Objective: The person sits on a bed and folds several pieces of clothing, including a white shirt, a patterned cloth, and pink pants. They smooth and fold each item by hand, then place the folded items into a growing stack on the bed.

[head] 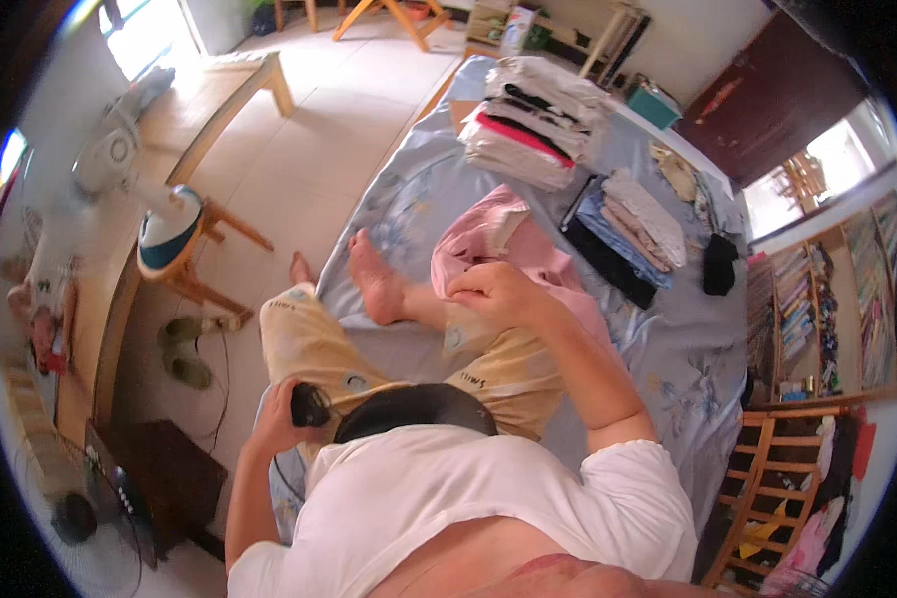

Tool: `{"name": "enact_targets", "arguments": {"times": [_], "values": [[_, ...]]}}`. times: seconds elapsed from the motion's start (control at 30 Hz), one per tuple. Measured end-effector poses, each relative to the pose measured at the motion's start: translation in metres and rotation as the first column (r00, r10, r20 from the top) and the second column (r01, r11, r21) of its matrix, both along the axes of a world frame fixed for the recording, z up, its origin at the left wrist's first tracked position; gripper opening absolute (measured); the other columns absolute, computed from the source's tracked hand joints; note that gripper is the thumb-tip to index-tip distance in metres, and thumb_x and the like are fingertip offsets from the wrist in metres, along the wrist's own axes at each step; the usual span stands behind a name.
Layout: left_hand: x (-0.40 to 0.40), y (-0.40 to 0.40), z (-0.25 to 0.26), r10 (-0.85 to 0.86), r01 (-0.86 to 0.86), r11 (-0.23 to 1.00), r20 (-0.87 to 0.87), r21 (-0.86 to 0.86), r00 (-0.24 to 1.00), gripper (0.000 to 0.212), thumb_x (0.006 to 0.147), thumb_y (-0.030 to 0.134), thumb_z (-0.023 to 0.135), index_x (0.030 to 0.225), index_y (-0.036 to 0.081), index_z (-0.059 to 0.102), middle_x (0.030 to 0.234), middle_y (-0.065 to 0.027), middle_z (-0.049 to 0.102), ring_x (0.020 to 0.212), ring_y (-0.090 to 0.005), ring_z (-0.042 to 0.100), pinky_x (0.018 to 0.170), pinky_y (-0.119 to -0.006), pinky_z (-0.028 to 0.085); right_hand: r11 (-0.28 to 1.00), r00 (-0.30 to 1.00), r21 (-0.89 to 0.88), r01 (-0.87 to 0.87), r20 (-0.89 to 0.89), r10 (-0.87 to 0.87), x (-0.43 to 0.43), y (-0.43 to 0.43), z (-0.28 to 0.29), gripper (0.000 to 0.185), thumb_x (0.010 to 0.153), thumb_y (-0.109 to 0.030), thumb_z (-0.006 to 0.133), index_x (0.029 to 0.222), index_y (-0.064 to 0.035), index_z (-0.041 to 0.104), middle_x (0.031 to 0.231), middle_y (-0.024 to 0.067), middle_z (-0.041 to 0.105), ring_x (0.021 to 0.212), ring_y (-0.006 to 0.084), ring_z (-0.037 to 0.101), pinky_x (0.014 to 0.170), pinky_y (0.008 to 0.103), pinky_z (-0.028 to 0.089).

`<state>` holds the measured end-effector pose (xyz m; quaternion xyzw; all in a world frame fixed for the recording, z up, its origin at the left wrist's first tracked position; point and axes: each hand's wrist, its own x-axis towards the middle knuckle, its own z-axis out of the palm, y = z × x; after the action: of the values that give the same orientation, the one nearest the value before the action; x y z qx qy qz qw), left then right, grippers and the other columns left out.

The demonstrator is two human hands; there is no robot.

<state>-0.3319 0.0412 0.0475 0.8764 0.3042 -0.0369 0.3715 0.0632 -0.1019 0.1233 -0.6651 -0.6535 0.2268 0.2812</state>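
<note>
My left hand (275,417) is closed around a small black object (310,405) beside my left thigh; a thin dark cable runs below it, and I cannot tell what the object is. My right hand (497,293) is over my right leg, its fingers curled at the edge of a pink garment (486,235). The garment lies rumpled across the bed, with part of it under my wrist and forearm. Past it rises a tall stack of folded clothes (527,123), mostly pale with a red layer. A lower pile of folded clothes (628,224) sits to the right.
A patterned blue-grey bedsheet (688,359) covers the bed. Black cloth (719,264) lies near its right edge. To the left, a white fan (168,224) stands on a wooden stool (217,288), with green slippers (187,355) on the floor. Shelves (830,314) line the right wall.
</note>
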Motion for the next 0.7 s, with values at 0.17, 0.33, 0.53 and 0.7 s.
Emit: {"name": "enact_targets", "arguments": {"times": [0.17, 0.33, 0.53, 0.7], "values": [[-0.004, 0.004, -0.013, 0.017, -0.015, 1.0, -0.073, 0.019, 0.997, 0.1, 0.048, 0.018, 0.081, 0.13, 0.006, 0.027, 0.126, -0.018, 0.035, 0.119, -0.0363, 0.032, 0.1, -0.038, 0.029, 0.945, 1.0, -0.327, -0.023, 0.002, 0.025, 0.013, -0.019, -0.062, 0.022, 0.076, -0.018, 0.055, 0.093, -0.0049, 0.061, 0.091, 0.0145, 0.062, 0.083, 0.0285, 0.059, 0.074, 0.037, 0.045], [-0.002, 0.001, -0.001, 0.02, -0.019, 0.998, 0.018, -0.056, 1.0, 0.11, 0.049, 0.016, 0.084, 0.137, 0.014, 0.018, 0.13, -0.0177, 0.031, 0.12, -0.0358, 0.031, 0.1, -0.04, 0.029, 0.94, 0.995, -0.328, 0.095, -0.005, -0.103, 0.016, -0.049, -0.055, 0.031, 0.076, -0.016, 0.055, 0.104, -0.0025, 0.058, 0.095, 0.015, 0.061, 0.085, 0.0265, 0.059, 0.077, 0.0342, 0.045], [-0.016, 0.001, -0.002, 0.08, -0.07, 0.989, 0.071, -0.131, 0.994, 0.105, 0.055, 0.02, 0.08, 0.137, 0.008, 0.016, 0.132, -0.0183, 0.03, 0.123, -0.0327, 0.028, 0.103, -0.037, 0.024, 0.919, 0.99, -0.369, 0.137, 0.019, -0.14, 0.016, -0.053, -0.054, 0.032, 0.076, -0.016, 0.057, 0.106, -0.0042, 0.057, 0.098, 0.0136, 0.059, 0.09, 0.0272, 0.056, 0.08, 0.033, 0.043], [-0.013, 0.024, 0.017, 0.291, -0.266, 0.944, 0.115, -0.195, 0.95, 0.089, 0.069, 0.018, 0.073, 0.138, 0.015, 0.018, 0.13, -0.0137, 0.036, 0.122, -0.0252, 0.033, 0.1, -0.039, 0.028, 0.968, 0.862, -0.032, 0.25, 0.463, -0.207, 0.037, -0.065, -0.076, 0.031, 0.076, -0.013, 0.058, 0.106, -0.006, 0.058, 0.108, 0.0116, 0.055, 0.104, 0.0276, 0.05, 0.088, 0.0329, 0.038]]}}
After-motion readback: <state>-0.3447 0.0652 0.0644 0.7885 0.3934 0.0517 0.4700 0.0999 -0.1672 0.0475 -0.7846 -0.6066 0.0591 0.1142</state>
